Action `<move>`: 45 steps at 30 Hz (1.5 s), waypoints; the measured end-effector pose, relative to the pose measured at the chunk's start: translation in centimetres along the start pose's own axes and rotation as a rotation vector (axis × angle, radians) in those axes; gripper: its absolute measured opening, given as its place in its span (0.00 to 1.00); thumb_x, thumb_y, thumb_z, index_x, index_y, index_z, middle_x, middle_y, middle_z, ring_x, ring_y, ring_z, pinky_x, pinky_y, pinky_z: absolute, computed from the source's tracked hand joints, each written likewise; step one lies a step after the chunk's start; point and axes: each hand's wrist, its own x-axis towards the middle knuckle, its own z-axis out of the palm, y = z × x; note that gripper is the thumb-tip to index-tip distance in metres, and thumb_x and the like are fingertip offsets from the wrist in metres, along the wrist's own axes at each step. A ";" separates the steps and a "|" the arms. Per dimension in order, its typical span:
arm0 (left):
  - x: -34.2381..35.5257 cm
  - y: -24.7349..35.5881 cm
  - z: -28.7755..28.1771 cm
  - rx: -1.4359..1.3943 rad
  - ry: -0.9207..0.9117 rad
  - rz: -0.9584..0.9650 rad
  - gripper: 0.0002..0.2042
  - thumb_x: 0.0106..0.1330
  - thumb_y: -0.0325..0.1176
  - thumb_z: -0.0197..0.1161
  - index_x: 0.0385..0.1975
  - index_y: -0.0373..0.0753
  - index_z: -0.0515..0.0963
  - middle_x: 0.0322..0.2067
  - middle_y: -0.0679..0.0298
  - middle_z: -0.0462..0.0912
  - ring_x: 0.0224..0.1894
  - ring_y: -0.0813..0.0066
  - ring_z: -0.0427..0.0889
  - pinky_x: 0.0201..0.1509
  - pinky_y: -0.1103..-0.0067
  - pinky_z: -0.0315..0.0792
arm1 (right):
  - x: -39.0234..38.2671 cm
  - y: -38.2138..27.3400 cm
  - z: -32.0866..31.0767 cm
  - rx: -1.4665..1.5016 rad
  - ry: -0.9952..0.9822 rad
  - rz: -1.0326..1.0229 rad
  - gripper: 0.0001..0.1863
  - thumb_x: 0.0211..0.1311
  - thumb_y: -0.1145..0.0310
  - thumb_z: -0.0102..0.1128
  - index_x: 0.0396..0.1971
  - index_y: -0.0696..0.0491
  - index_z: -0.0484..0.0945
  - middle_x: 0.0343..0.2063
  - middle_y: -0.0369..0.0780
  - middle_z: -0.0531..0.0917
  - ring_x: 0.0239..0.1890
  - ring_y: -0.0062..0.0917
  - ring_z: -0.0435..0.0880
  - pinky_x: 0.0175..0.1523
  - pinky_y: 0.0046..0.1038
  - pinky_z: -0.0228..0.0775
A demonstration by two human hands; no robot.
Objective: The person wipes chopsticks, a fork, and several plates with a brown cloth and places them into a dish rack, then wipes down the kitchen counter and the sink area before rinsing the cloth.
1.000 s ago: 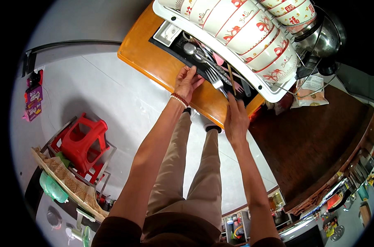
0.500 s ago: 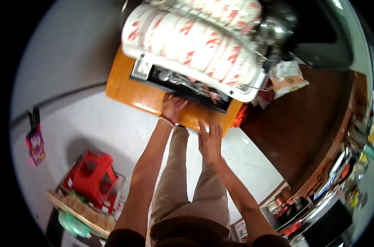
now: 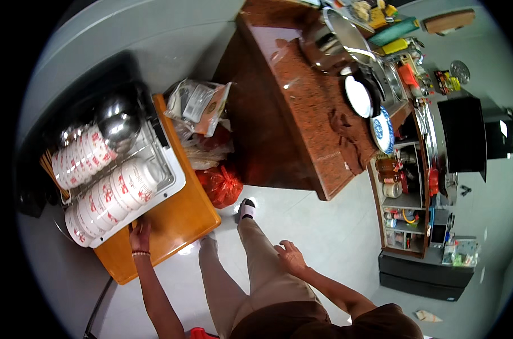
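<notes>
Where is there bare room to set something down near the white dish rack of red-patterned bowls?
The orange wooden cabinet top is bare between the white dish rack and its near edge, beside the left hand. The reddish-brown stone counter is clear mid-surface. The rack and the counter's far end are crowded.

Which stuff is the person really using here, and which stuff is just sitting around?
In use:
left hand on the orange table
white dish rack
red-and-white bowls

Just lying about:
red bag
clear packet
brown counter
blue-patterned plate
The right hand hangs free, holding nothing.
</notes>
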 end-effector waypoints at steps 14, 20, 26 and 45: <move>-16.7 -16.6 11.0 0.691 0.128 -0.008 0.18 0.62 0.41 0.49 0.49 0.40 0.68 0.40 0.58 0.77 0.39 0.67 0.78 0.39 0.73 0.75 | 4.4 18.7 -22.0 0.189 0.732 0.057 0.16 0.49 0.80 0.57 0.41 0.55 0.74 0.32 0.45 0.72 0.34 0.38 0.73 0.36 0.32 0.68; -22.3 -29.1 25.3 0.590 0.090 -0.025 0.16 0.60 0.31 0.53 0.48 0.38 0.68 0.38 0.56 0.78 0.37 0.65 0.79 0.40 0.74 0.75 | 12.2 23.0 -30.4 0.383 0.752 -0.161 0.16 0.50 0.78 0.58 0.42 0.55 0.74 0.31 0.43 0.73 0.32 0.36 0.75 0.33 0.33 0.69; -22.3 -29.1 33.5 0.632 0.074 0.341 0.16 0.61 0.31 0.53 0.49 0.40 0.65 0.38 0.54 0.77 0.32 0.66 0.79 0.36 0.74 0.76 | 16.5 22.6 -30.3 0.419 0.687 -0.303 0.14 0.54 0.72 0.57 0.43 0.56 0.73 0.32 0.45 0.73 0.32 0.41 0.76 0.34 0.36 0.69; -21.5 2.7 38.2 0.668 0.138 0.777 0.14 0.61 0.26 0.50 0.47 0.41 0.68 0.38 0.55 0.78 0.30 0.69 0.80 0.31 0.79 0.77 | 18.4 21.1 -27.6 0.086 0.824 -0.182 0.11 0.56 0.69 0.55 0.40 0.52 0.72 0.32 0.42 0.73 0.34 0.39 0.76 0.34 0.36 0.69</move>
